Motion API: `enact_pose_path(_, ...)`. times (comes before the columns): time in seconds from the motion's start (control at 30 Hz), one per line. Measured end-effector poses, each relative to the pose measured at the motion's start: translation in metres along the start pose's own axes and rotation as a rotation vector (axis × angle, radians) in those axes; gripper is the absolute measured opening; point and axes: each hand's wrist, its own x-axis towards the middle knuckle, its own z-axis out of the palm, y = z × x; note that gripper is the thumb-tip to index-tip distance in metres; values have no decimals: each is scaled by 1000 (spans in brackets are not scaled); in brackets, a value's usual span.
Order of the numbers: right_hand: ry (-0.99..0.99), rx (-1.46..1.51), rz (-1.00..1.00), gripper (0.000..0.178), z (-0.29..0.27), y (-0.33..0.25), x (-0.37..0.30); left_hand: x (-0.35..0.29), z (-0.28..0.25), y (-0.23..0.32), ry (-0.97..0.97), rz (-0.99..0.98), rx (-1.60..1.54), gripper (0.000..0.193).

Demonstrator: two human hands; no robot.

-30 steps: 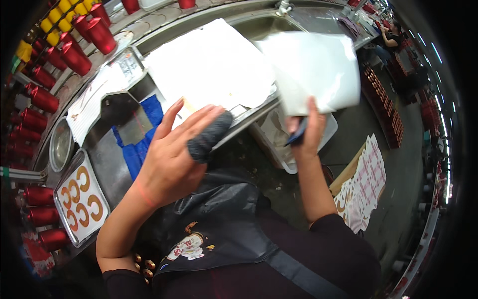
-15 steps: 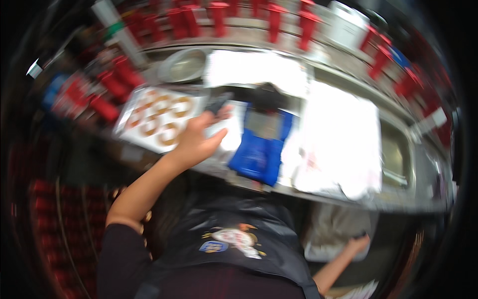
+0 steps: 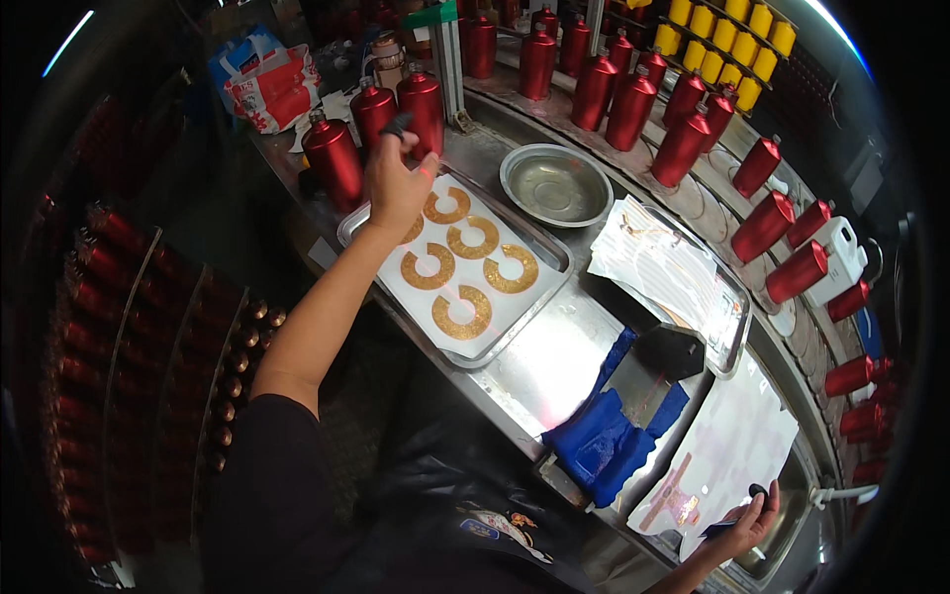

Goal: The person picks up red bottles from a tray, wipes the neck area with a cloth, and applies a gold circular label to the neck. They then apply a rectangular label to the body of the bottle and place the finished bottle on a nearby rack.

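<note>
My left hand point(image 3: 398, 188) is reaching out beside the red bottles at the left, thumb and index finger apart, with a black cover on one fingertip. Just beyond it stands a red bottle point(image 3: 421, 107); whether they touch is unclear. Under my wrist lies a metal tray point(image 3: 554, 259) with a white sheet point(image 3: 391, 275) bearing several gold C-shaped pieces point(image 3: 462, 312). At the lower right, my right hand point(image 3: 744, 533) is curled over the edge of a white sheet point(image 3: 742, 426). Black shows on a finger, and something dark blue lies under the hand, too hidden to name.
A dark block-like stand point(image 3: 668, 353) with a blue cloth point(image 3: 599, 445) sits at the bench's front. Behind are a metal bowl point(image 3: 556, 185) of liquid and a tray with printed sheets point(image 3: 658, 265). Red bottles line the ledge behind; a sink point(image 3: 787, 520) is at the right.
The view has swung left. My left hand has moved across the tray to the red bottles. My right hand has come from below the bench front to the white sheet's edge.
</note>
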Motion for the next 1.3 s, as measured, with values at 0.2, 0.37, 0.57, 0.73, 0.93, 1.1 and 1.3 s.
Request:
enact_pose_path(0.2,1,1,162,34,19,5,-9,50,-48,-60,512,1,855,91)
enact_pose_path(0.37,-25,11,137,33,54,0,-4,48,-48,-125,210,-315,150,93)
enact_pose_path(0.57,-127,-49,90,31,64,-15,-7,63,-61,-139,330,-92,150,87)
enact_pose_path(0.73,-160,-85,162,31,62,-39,-5,88,-94,-56,368,-465,-410,75)
enact_pose_path(0.93,-344,32,262,31,111,-101,-15,53,-67,18,-257,-979,-960,62)
enact_pose_path(1.1,-584,14,394,30,156,-155,-38,23,-7,42,-471,-1191,-1076,63)
enact_pose_path(1.3,-820,84,516,29,191,-166,-47,-15,33,108,-612,-1213,-1093,52)
